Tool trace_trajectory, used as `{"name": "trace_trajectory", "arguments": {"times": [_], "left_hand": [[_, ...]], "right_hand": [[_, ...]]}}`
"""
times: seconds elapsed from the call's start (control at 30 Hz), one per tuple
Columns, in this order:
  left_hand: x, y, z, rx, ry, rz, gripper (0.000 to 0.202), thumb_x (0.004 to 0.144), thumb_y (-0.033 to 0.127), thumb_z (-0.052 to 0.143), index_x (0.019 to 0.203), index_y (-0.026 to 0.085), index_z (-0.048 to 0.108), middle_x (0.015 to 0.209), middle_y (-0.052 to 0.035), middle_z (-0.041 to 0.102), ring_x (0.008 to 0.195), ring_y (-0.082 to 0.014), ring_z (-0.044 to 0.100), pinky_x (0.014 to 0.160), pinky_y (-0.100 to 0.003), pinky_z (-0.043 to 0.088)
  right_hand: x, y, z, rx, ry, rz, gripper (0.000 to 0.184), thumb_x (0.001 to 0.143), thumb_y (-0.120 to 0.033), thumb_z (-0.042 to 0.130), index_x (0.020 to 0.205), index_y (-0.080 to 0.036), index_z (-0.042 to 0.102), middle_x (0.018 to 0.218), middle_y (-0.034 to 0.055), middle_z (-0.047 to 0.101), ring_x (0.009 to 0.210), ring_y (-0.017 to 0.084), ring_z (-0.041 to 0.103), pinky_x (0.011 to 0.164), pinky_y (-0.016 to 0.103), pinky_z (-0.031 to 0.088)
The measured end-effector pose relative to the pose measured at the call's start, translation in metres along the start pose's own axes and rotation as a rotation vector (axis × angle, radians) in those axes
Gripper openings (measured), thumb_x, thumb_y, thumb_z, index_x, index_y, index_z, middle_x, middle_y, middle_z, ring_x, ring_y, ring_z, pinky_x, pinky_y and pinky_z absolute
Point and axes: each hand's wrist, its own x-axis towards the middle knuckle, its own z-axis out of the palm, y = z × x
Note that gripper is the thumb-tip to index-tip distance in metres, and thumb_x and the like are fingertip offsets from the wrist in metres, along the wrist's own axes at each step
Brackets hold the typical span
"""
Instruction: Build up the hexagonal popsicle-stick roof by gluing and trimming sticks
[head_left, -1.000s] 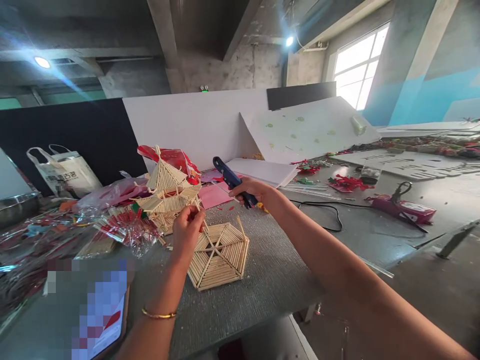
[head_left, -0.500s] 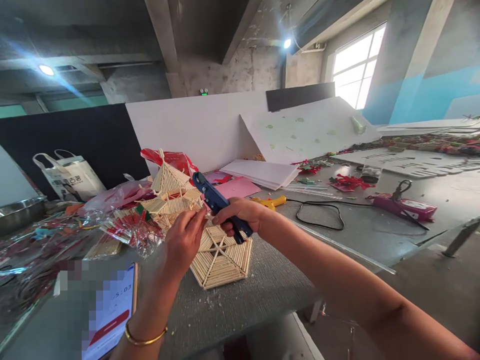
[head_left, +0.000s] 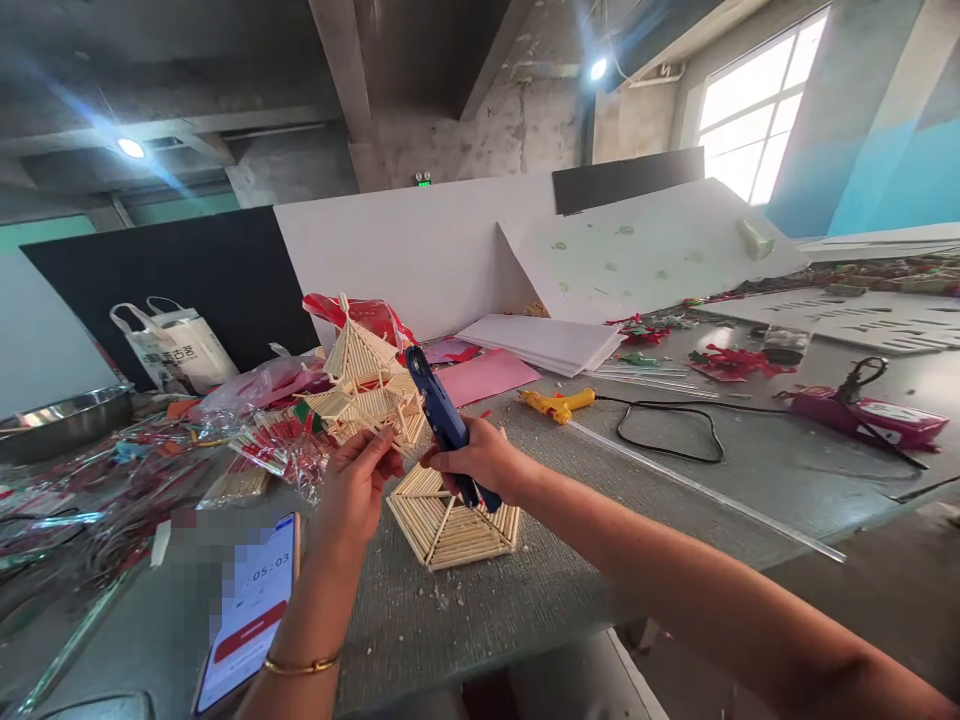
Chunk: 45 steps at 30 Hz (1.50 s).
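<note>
My right hand [head_left: 491,465] is wrapped round a dark blue pliers-like hand tool [head_left: 439,405], its head pointing up and away from me. Close to its left side, my left hand [head_left: 358,480] pinches a thin wooden stick [head_left: 403,452] between thumb and fingers. Below both hands, a flat hexagonal panel [head_left: 472,535] of pale sticks lies on the table, partly covered by the right hand and the tool. Behind the hands stands a small pagoda-like model [head_left: 360,350] made of the same sticks; the hands hide its lower right part.
A yellow glue gun [head_left: 559,404] lies at the right, its black cord running towards a purple power strip [head_left: 870,418]. A clear rod [head_left: 705,490] crosses the table [head_left: 570,580]. Plastic-wrapped sticks [head_left: 281,445], a phone [head_left: 251,620] and a metal bowl [head_left: 71,415] are at left.
The view has swung slightly left. My left hand has drawn a little apart from the tool, and a thin stick now shows at its fingertips. The right hand keeps its grip.
</note>
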Motion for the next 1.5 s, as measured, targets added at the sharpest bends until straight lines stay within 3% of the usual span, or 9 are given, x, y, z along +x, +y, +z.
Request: {"name": "trace_trajectory", "arguments": {"times": [0.17,0.6,1.1,1.5], "left_hand": [[-0.003,-0.001,0.002,-0.021,-0.027,-0.118,0.019,0.063,0.026,0.073,0.071,0.013,0.063,0.053,0.0040,0.056,0.048,-0.0058,0.051,0.045,-0.016,0.041],[-0.006,0.002,0.002,-0.028,-0.090,-0.181,0.018,0.063,0.024,0.073,0.067,0.013,0.059,0.052,0.0044,0.056,0.045,-0.0057,0.051,0.045,-0.017,0.042],[-0.011,0.005,0.007,0.234,-0.163,-0.105,0.023,0.071,0.034,0.065,0.064,0.015,0.054,0.052,0.0019,0.057,0.047,-0.0094,0.052,0.046,-0.020,0.043],[-0.009,0.009,0.003,0.219,-0.228,-0.121,0.021,0.071,0.034,0.066,0.070,0.015,0.059,0.050,0.0028,0.054,0.045,-0.0085,0.050,0.045,-0.020,0.041]], "right_hand": [[-0.004,-0.001,0.003,0.056,-0.023,-0.052,0.024,0.057,-0.019,0.064,0.072,-0.017,0.045,0.061,-0.0020,0.060,0.038,0.007,0.048,0.035,0.020,0.039],[-0.004,0.007,0.004,0.024,-0.061,-0.064,0.027,0.058,-0.018,0.066,0.075,-0.017,0.045,0.058,-0.0056,0.053,0.041,0.008,0.051,0.038,0.020,0.040],[-0.006,0.009,0.007,-0.060,-0.051,-0.062,0.025,0.059,-0.017,0.065,0.076,-0.016,0.046,0.055,-0.0066,0.051,0.042,0.007,0.051,0.037,0.017,0.038],[-0.007,0.006,0.004,0.013,-0.121,-0.022,0.032,0.058,-0.021,0.068,0.082,-0.015,0.048,0.058,-0.0032,0.058,0.045,0.010,0.055,0.044,0.022,0.046]]}}
